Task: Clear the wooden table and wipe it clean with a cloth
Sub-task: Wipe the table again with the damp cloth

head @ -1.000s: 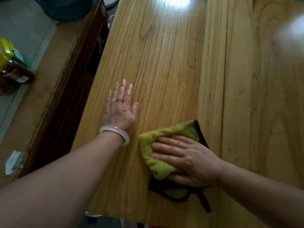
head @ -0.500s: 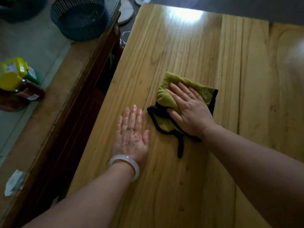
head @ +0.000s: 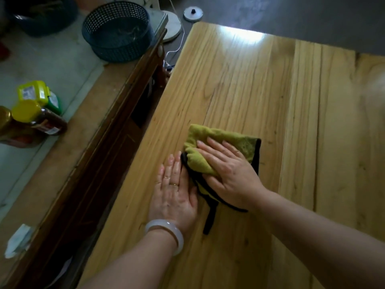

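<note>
Head view, looking down: a pale wooden table (head: pixel 260 97) fills most of the frame, with nothing on it but a folded green cloth (head: pixel 225 140) with black edging, lying near the table's left edge. The right hand (head: pixel 227 176) lies flat on the cloth, fingers straight and slightly spread, palm pressing it against the wood. A black strip of the edging trails out from under the wrist toward the viewer. The left hand (head: pixel 174 190) rests flat on the bare wood just beside the cloth, its 4 fingers straight and held together, its thumb side touching the black edge. It wears a ring and a pale bangle (head: pixel 166 232).

Left of the table stands a darker sideboard (head: pixel 68 155) holding a dark mesh basket (head: pixel 117 31), a yellow-lidded jar (head: pixel 39 119) lying on its side and a yellow-and-green container (head: pixel 37 94).

The clearing looks done and the wiping is in hand. To wipe well, the palm should keep even pressure across the whole cloth, passes should overlap along the grain, and the trailing strip is best tucked under. The far and right boards probably need passes too.
</note>
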`<state>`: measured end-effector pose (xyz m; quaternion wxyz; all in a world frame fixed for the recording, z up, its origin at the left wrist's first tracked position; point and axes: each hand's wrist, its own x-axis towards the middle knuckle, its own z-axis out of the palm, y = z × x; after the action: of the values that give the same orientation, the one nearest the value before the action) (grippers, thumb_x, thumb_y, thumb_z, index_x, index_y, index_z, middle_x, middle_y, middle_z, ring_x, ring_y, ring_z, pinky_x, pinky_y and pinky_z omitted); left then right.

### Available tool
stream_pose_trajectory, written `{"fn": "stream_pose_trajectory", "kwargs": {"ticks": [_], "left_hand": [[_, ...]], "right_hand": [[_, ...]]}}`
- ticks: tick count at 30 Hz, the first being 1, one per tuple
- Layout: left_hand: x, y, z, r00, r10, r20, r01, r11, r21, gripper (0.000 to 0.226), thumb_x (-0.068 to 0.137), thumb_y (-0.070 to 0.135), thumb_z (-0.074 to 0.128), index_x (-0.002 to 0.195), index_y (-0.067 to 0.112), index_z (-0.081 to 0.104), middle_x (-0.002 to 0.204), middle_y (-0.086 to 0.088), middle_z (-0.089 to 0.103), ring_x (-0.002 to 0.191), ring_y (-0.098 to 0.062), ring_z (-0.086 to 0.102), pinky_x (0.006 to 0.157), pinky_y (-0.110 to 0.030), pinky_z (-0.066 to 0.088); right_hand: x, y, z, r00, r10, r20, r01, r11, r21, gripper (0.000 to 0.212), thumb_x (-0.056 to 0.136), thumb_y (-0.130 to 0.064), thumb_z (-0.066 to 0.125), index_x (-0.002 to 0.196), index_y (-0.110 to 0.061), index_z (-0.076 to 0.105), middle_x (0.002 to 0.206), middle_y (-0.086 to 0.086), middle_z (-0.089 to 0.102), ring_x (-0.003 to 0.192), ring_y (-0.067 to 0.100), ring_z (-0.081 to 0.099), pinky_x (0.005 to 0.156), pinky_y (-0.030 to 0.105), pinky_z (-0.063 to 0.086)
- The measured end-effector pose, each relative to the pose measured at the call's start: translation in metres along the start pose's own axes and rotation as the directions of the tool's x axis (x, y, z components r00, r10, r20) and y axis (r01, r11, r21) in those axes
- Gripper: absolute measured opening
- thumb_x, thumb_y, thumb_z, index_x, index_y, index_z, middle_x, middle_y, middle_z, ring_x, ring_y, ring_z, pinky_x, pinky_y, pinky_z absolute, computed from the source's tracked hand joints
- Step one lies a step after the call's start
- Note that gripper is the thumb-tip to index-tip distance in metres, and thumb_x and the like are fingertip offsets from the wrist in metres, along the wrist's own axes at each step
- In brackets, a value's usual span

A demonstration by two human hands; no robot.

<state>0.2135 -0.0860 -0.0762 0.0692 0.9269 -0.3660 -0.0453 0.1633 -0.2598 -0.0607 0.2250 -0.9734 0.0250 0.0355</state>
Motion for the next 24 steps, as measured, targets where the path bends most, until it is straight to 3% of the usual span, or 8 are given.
{"fn": "stream_pose_trajectory", "kwargs": {"ticks": [5,11,17,21,24], "left_hand": [[0.002,0.0,0.002,1.0,0.003,0.01,-0.004,1.0,0.029,0.061,0.091,0.034,0.029,0.142,0.0,0.035,0.152,-0.016,0.026,0.142,-0.029,0.023,0.111,-0.046,0.022],[0.001,-0.002,0.004,1.0,0.009,0.02,-0.01,0.998,0.066,0.062,0.092,0.036,0.026,0.144,0.004,0.033,0.155,-0.013,0.022,0.143,-0.026,0.018,0.111,-0.046,0.02],[0.0,-0.003,0.004,1.0,0.009,0.025,-0.011,0.998,0.065,0.062,0.092,0.036,0.023,0.145,0.005,0.03,0.156,-0.011,0.018,0.145,-0.024,0.014,0.114,-0.043,0.013],[-0.001,-0.001,0.003,1.0,0.0,0.011,0.0,0.999,0.052,0.061,0.091,0.035,0.025,0.145,0.006,0.03,0.156,-0.01,0.02,0.144,-0.023,0.015,0.116,-0.041,0.01],[0.0,-0.002,0.004,1.0,0.009,-0.001,-0.009,0.999,0.048,0.061,0.091,0.035,0.027,0.144,0.005,0.032,0.154,-0.011,0.023,0.143,-0.025,0.019,0.116,-0.042,0.013]], "right_hand": [[0.044,0.024,-0.015,0.999,-0.03,0.029,0.033,0.995,-0.099,0.064,0.093,-0.054,0.03,0.154,-0.035,0.021,0.161,-0.012,0.015,0.15,0.008,-0.001,0.123,0.036,0.001],[0.098,0.06,-0.034,0.976,0.213,-0.05,-0.218,0.959,-0.179,0.067,0.097,-0.056,0.032,0.156,-0.032,0.011,0.164,-0.009,0.002,0.15,0.011,-0.008,0.122,0.037,-0.004],[0.042,0.113,-0.05,0.862,0.482,-0.159,-0.502,0.855,-0.131,0.068,0.096,-0.055,0.024,0.156,-0.03,0.005,0.164,-0.009,-0.005,0.149,0.011,-0.012,0.122,0.037,-0.006],[-0.009,0.094,-0.042,0.866,0.471,-0.167,-0.485,0.873,-0.056,0.071,0.091,-0.055,0.018,0.156,-0.032,0.002,0.164,-0.009,-0.007,0.148,0.009,-0.016,0.121,0.035,-0.01],[-0.055,0.057,-0.029,0.911,0.404,-0.08,-0.408,0.912,-0.04,0.071,0.09,-0.056,0.017,0.155,-0.034,-0.001,0.163,-0.011,-0.01,0.146,0.007,-0.022,0.121,0.037,-0.009]]}}
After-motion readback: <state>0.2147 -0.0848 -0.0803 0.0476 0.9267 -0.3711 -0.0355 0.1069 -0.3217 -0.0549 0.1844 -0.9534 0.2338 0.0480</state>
